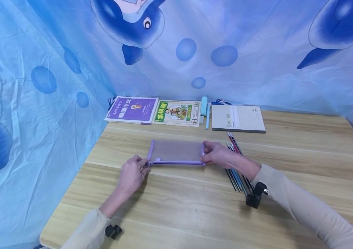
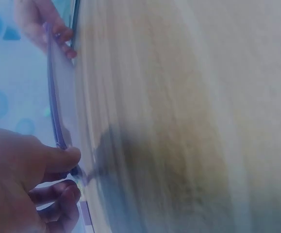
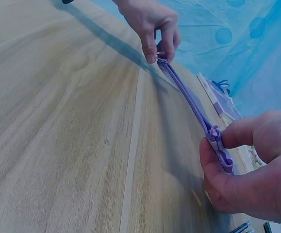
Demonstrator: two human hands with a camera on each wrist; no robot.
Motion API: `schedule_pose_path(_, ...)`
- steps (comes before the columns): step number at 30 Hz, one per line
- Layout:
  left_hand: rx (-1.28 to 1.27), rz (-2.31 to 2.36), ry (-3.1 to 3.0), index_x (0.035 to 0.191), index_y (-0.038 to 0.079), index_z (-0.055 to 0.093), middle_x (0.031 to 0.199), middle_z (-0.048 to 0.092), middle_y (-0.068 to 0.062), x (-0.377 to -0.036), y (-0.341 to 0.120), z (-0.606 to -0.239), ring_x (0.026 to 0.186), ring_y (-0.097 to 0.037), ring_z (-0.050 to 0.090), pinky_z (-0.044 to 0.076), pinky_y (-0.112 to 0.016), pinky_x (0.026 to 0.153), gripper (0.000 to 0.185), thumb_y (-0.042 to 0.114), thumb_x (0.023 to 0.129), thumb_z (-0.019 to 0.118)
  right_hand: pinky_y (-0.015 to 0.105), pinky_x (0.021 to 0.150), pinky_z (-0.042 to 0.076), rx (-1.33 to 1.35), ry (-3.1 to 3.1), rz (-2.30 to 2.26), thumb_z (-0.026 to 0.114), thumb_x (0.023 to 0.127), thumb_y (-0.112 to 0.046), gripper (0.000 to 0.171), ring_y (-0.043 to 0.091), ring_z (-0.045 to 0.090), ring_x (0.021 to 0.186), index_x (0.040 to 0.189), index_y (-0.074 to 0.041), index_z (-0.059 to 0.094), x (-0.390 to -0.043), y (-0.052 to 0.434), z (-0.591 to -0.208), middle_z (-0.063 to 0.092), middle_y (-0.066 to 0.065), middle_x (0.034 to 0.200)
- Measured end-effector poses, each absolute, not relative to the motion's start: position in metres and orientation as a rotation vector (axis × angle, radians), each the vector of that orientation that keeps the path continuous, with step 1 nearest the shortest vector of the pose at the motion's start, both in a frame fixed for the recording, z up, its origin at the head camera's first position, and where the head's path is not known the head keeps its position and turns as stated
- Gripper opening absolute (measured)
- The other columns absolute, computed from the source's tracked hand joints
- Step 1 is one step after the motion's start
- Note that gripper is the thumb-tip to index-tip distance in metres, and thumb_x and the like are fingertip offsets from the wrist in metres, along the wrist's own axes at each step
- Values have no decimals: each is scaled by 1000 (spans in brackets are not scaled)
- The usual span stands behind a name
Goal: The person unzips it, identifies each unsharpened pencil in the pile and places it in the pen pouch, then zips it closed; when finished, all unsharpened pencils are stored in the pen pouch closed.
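Observation:
A translucent zip pouch with purple edging is stretched between both hands, a little above the wooden table. My left hand pinches its near left corner, at the end of the zipper; the left wrist view shows thumb and forefinger closed on that corner. On the other side my right hand grips the pouch's right edge between thumb and fingers, also plain in the right wrist view. Under the right forearm lies a bunch of pencils, partly hidden by the arm.
Along the back of the table lie a purple book, a green-and-yellow book, a light blue pen, a light blue capped item and a notepad. A blue dolphin-print cloth hangs behind.

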State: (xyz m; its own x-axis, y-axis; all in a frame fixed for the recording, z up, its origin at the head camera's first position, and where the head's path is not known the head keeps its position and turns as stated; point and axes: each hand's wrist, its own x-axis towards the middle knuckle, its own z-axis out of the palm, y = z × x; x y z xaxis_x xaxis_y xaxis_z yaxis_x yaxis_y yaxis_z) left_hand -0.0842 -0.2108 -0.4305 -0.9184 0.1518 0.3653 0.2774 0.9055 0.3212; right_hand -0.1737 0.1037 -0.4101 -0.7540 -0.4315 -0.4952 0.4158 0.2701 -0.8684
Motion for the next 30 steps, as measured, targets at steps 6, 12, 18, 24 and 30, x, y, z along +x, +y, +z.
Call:
schedule_pose_path(6, -367, -446, -2701, 92, 4, 77, 84, 67, -13, -82, -222, -430, 67, -26, 63, 57, -36, 59, 25, 2, 70, 88, 35, 90, 55, -13, 1859, -1572, 66, 81, 14, 98, 40, 54, 119, 157, 3, 6, -172, 101, -407, 31, 33, 149)
schedule_pose_path(12, -414, -402, -2686, 91, 3, 76, 81, 67, -12, -80, -233, -431, 65, -27, 64, 58, -38, 58, 24, -1, 70, 87, 35, 88, 56, 10, 1858, -1588, 66, 81, 14, 96, 39, 56, 117, 157, 2, 9, -171, 100, -409, 35, 32, 147)
schedule_pose_path(18, -429, -340, -2705, 93, 3, 76, 83, 66, -13, -78, -239, -430, 67, -29, 65, 58, -40, 58, 24, 0, 71, 87, 35, 90, 55, -9, 1869, -1574, 66, 80, 13, 96, 39, 54, 120, 157, 2, 10, -172, 102, -411, 32, 32, 150)
schedule_pose_path(24, -422, -357, -2692, 100, 0, 76, 87, 66, -15, -76, -232, -427, 69, -29, 64, 58, -40, 57, 32, 1, 70, 87, 37, 95, 52, -23, 1844, -1590, 63, 81, 13, 95, 41, 46, 129, 157, 3, 7, -174, 107, -410, 26, 33, 153)
schedule_pose_path(30, -405, -366, -2703, 112, 0, 74, 93, 64, -15, -75, -227, -433, 69, -25, 60, 53, -33, 51, 48, 8, 68, 91, 36, 93, 53, -18, 1876, -1576, 64, 81, 12, 94, 42, 47, 128, 157, 5, 8, -176, 109, -406, 27, 34, 151)
